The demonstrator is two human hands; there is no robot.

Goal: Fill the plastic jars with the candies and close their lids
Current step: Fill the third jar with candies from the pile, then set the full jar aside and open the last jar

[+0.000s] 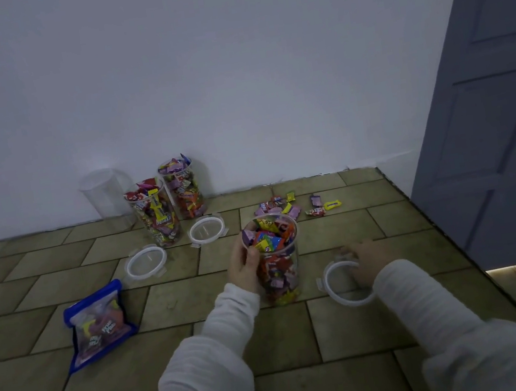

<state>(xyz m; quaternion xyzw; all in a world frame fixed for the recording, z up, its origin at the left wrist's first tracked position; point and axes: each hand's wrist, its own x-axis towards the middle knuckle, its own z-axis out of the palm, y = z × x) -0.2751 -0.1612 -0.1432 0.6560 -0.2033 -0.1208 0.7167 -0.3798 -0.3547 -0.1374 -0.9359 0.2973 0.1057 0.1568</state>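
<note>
Left hand [243,264] grips a full jar [276,259] on the floor [337,334].
Right hand [365,263] rests on a lid [342,296] at the jar's 3 o'clock, fingers curled on its rim; loose candies [295,206] at 12.

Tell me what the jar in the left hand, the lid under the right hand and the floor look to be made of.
Jar: clear, smooth plastic by the look; the candies show through its wall.
Lid: translucent whitish plastic, apparently, with small clip tabs on its rim.
Floor: matt, brownish tiles with dark joints, likely ceramic or stone; the image cannot settle which.
</note>
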